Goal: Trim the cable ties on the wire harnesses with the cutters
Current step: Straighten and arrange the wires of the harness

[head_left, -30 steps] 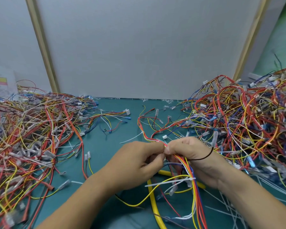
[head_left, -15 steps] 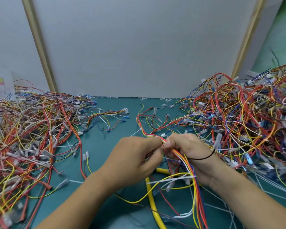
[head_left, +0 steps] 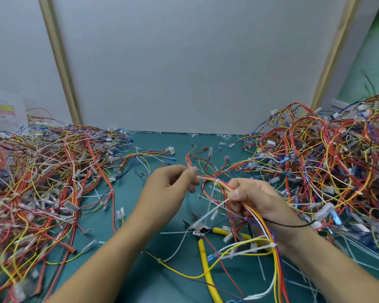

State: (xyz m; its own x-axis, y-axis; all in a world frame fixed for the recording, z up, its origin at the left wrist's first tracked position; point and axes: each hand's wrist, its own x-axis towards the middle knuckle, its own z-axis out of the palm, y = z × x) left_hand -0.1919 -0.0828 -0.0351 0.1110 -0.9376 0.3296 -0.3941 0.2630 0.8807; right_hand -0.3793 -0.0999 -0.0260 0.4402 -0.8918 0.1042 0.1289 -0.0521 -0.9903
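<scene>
The teal table (head_left: 127,200) carries two heaps of wire harnesses, one at the left of the frame (head_left: 42,171) and a taller one at the right (head_left: 326,167). In the centre, the hands have drawn apart from where they met half a second ago. The left hand (head_left: 171,182) pinches one end of a harness (head_left: 208,177) between thumb and fingertips. The right hand (head_left: 254,197) curls round the bundle further along, so a short run is stretched between them. This separation uncovers the yellow-handled cutters (head_left: 202,252), which lie untouched on the table below the hands. A white cable tie (head_left: 216,180) sits on the stretched run. Its tail seems to hang downward, though blur makes this uncertain. The tie is probably being presented for trimming, so a hand must next free itself for the cutters.
</scene>
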